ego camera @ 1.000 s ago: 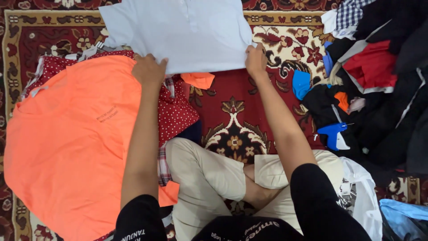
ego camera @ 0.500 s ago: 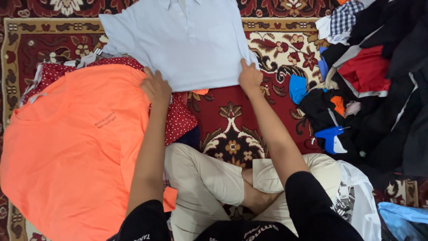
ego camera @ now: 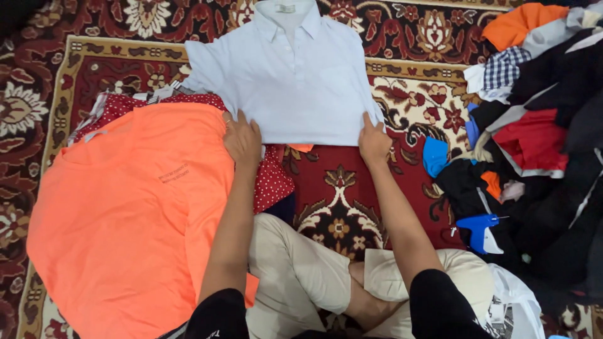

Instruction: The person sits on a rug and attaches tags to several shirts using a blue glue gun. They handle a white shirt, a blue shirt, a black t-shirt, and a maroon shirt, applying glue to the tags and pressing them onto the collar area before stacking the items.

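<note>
1. Now, down on the patterned red carpet (ego camera: pixel 342 201): a pale blue polo shirt (ego camera: pixel 289 81) spread flat, collar away from the person, bottom hem nearest the crossed legs in beige trousers (ego camera: pixel 301 276).
2. Left hand (ego camera: pixel 242 139) pressing on the shirt's lower left corner, fingers laid flat over the hem edge, not curled round any cloth.
3. Right hand (ego camera: pixel 374 142) planted on the lower right corner, likewise flat, fingertips on the fabric; cannot tell whether any cloth is pinched underneath.
4. Hands well apart, one at each end of the hem, both arms stretched forward.
5. Peeking out just under the hem between the hands: a small orange scrap of cloth (ego camera: pixel 300 148).
6. Off to the left, a big bright orange T-shirt (ego camera: pixel 132 213) lying flat, touching the left forearm and overlapping a red garment with white dots (ego camera: pixel 270 182).
7. Dotted garment reaching up beside the polo's left sleeve, with striped fabric showing at its upper edge.
8. Over on the right, a loose heap of unfolded clothes (ego camera: pixel 540 157): black, red, blue, checked and orange pieces tumbled together, well apart from the right hand.
</note>
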